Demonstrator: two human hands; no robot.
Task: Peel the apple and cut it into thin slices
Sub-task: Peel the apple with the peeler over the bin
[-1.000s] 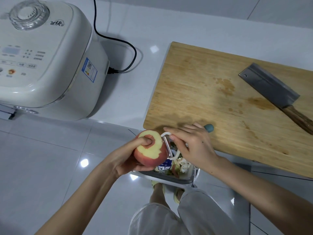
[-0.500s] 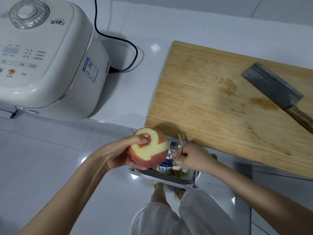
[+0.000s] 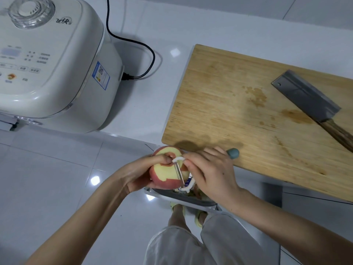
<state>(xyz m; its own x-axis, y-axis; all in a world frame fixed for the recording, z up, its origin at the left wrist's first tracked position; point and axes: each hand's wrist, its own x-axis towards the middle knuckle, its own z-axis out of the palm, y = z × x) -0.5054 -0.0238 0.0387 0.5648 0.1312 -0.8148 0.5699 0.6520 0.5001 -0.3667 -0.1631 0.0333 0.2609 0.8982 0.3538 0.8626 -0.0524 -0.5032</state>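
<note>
A partly peeled red apple (image 3: 165, 174) with pale bare strips is held in front of the counter edge, above a bin. My left hand (image 3: 137, 174) grips it from the left, thumb on top. My right hand (image 3: 210, 173) holds a white peeler (image 3: 179, 172) with a grey-green handle end, its blade laid against the apple's right side. A cleaver (image 3: 307, 97) with a wooden handle lies at the right on the wooden cutting board (image 3: 238, 111).
A cream rice cooker (image 3: 49, 60) with a black power cord (image 3: 133, 46) stands at the left of the white counter. Below the apple a bin (image 3: 183, 197) holds peelings. My legs and feet show on the tiled floor.
My right hand dropped toward the bin half a second ago, then came back up; the peeler blade now lies against the apple again. The apple has turned in my left hand.
</note>
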